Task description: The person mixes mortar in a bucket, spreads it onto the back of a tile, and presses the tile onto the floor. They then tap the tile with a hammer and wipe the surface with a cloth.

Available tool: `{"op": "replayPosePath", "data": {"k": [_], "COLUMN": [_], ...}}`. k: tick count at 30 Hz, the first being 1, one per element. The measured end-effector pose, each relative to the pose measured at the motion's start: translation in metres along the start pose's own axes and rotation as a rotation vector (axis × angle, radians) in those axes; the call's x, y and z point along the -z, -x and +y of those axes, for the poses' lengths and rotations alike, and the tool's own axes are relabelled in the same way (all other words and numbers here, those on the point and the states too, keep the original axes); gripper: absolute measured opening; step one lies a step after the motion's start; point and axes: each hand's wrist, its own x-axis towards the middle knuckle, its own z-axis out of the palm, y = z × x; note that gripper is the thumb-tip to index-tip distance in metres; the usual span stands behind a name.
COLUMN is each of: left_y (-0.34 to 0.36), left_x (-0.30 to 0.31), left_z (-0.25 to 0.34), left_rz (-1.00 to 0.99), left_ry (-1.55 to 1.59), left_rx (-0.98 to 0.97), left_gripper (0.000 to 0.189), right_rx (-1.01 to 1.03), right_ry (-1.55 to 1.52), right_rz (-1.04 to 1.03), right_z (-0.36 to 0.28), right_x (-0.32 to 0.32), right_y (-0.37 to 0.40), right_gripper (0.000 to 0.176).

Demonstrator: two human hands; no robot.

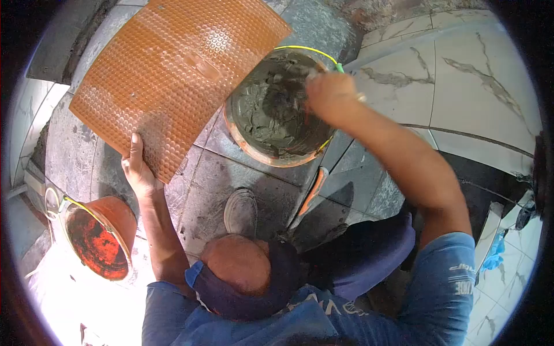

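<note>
My left hand (140, 172) grips the lower edge of a tile (173, 75), thumb on its orange-brown back of small raised dots. The tile is held tilted beside the mortar bucket and overlaps part of its rim. My right hand (333, 97) is closed, slightly blurred, over the right side of the bucket (254, 154). Whatever it grips is hidden by the fingers and the blur. Thick grey wet mortar (271, 115) fills much of the bucket, its surface stirred and ridged. A yellow-green handle (309, 49) arcs over the far rim.
At the lower left, an orange bucket (124, 219) with dark residue inside leans on its side. A tool with an orange handle (314, 190) lies on the grey floor tiles (231, 173) near my shoe (240, 210). White marbled tiles (461, 86) stand at the right.
</note>
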Motion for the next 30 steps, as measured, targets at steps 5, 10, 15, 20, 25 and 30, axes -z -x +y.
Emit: {"op": "replayPosePath", "data": {"k": [5,10,15,20,25,30], "left_y": [-0.001,0.002,-0.009,-0.003,0.005,0.013], "left_x": [0.012,0.018,0.070,0.102,0.118,0.115], "left_z": [0.001,-0.009,-0.036,-0.072,-0.088,-0.103], "left_rz": [0.061,0.214,0.275,0.343,0.346,0.362], "left_ry": [0.029,-0.017,-0.053,-0.037,0.021,-0.024], "left_rx": [0.034,0.011,-0.020,0.053,0.103,0.136], "left_gripper": [0.041,0.041,0.041,0.046,0.049,0.049], "right_rx": [0.107,0.066,0.087,0.094,0.156,0.010], "right_ry": [-0.120,-0.128,-0.130,-0.060,-0.115,-0.112], "right_rz": [-0.081,0.030,-0.034,0.068,-0.057,-0.013], "right_z": [-0.014,0.049,-0.003,-0.029,0.022,0.044], "right_x": [-0.032,-0.023,-0.013,-0.030,-0.007,0.010], "right_y": [0.000,-0.004,-0.033,0.003,0.019,-0.019], "right_gripper": [0.019,0.017,0.019,0.023,0.022,0.019]}}
